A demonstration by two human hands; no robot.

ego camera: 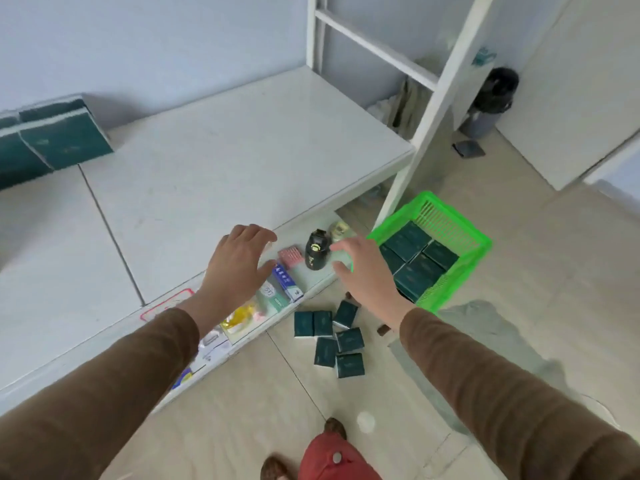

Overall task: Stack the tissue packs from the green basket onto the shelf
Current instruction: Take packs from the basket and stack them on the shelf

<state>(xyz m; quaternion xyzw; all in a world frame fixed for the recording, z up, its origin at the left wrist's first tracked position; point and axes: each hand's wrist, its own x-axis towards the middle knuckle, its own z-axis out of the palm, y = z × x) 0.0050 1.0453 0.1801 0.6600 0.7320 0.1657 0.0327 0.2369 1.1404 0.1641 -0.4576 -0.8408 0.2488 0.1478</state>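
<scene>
From the head view, both hands are held out, fingers spread and loose, holding nothing. The left hand (239, 261) hovers over the front edge of the upper shelf (221, 161), a broad white board, and the right hand (363, 271) hangs just left of the green basket (460, 268).

The green basket stands on the tiled floor (519, 258), at the foot of the white shelf post (436, 109). Several dark green tissue packs (420, 268) lie flat inside it, packed close together. Left of the basket and nearer the person, six more packs (332, 337) lie scattered on the floor, some touching. Far left of the basket, at the back of the upper shelf against the wall, larger dark green packs (52, 140) lean in a pile.

Just left of the basket, a lower shelf (311, 278) shows beneath the upper one. On it stand a black bottle (317, 251), a pink box (292, 256), blue and white boxes (285, 282) and a yellow packet (242, 317). Beyond the basket, by the far wall, sits a grey bin with a black bag (491, 102). Brown sleeves cover both arms.
</scene>
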